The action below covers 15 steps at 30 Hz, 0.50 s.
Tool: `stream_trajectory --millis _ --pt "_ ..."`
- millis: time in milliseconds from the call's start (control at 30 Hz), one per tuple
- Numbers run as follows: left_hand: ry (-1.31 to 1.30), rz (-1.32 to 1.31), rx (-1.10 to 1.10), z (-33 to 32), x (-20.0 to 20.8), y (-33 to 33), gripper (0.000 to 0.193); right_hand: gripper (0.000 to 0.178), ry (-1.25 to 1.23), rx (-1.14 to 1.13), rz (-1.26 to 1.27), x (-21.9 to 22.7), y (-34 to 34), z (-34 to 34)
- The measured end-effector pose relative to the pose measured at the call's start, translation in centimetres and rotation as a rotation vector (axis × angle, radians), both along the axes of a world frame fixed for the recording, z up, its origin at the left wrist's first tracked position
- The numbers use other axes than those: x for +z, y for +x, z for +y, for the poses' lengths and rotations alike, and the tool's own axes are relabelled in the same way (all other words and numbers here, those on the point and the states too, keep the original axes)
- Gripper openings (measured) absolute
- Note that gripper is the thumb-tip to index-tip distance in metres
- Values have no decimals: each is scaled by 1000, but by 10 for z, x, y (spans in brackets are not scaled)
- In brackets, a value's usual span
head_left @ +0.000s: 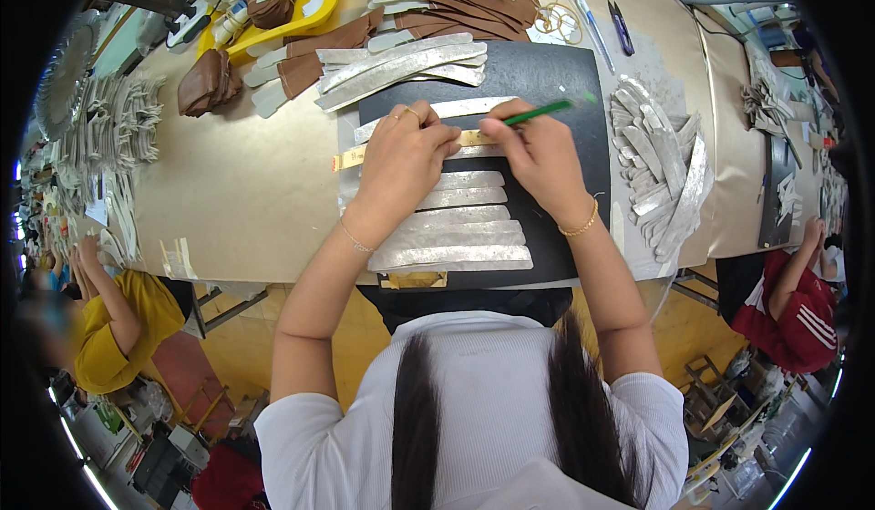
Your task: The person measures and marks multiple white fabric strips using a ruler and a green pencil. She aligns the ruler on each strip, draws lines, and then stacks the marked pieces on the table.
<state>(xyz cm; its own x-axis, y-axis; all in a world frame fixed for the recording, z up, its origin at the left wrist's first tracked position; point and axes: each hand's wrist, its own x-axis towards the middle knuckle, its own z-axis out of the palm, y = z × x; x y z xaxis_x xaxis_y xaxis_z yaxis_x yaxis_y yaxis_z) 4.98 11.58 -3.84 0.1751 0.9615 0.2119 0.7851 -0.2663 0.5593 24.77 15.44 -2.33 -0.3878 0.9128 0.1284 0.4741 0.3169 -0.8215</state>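
Observation:
My left hand [401,159] has its fingers bent and pressed down on a narrow yellow ruler [349,158], which lies across a silver-grey strip [483,152]. In my right hand [544,150] is a green pen [540,113], its upper end pointing right; its tip is hidden by the fingers. Both hands meet over the black mat [565,200]. Just beyond them lies another pale strip [472,107]. Several silver-grey strips [451,236] lie in near-parallel rows on the mat, toward my body.
A pile of grey strips [661,173] lies right of the mat, another stack [401,68] at its far edge. Brown leather pieces [447,9], a yellow tray [314,18], a blue pen [592,27] and a dark pointed tool [622,29] lie farther back. People sit on both sides.

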Motion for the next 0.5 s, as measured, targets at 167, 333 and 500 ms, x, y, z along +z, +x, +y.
stream_trajectory --millis 167,333,500 --pt "13 -30 23 -1 -4 1 18 13 29 -159 272 -10 27 -18" --pt "33 -18 45 1 -6 1 18 12 289 -110 -24 -17 46 -34" --pt "41 -30 29 -3 1 6 19 16 281 -209 102 -28 57 -36"
